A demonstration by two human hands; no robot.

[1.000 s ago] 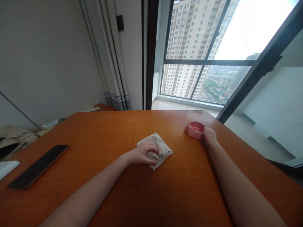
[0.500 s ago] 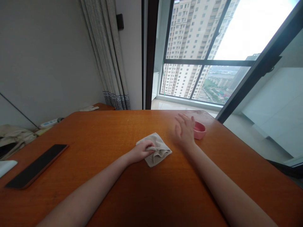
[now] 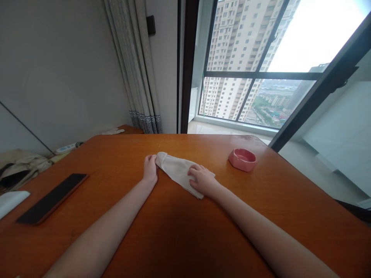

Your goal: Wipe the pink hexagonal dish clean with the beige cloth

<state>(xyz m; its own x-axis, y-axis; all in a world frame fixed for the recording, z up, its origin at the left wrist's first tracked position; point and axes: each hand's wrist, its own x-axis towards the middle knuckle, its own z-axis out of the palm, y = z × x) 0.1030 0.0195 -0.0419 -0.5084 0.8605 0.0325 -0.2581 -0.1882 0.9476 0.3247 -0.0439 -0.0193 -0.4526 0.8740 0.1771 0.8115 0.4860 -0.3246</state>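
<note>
A pale grey-beige cloth (image 3: 178,169) lies stretched across the wooden table between both hands. My left hand (image 3: 150,168) is closed around its left end, where the fabric is bunched up. On the right part of the cloth rests my right hand (image 3: 202,179), its fingers curled onto the fabric; the fingertips are partly hidden. A pink angular bowl, like an ashtray (image 3: 242,160), stands to the right of my right hand, apart from it.
The orange-brown table (image 3: 162,235) fills the foreground. On its left side lies a long black-topped slab (image 3: 53,199), beside a white object (image 3: 13,201). Crumpled beige fabric (image 3: 23,168) and a power strip (image 3: 68,148) are beyond the left edge. A large window (image 3: 255,75) is behind.
My right hand has moved left from beside the pink bowl onto the cloth. My left hand has moved left and away, drawing the cloth out longer. The view has turned slightly.
</note>
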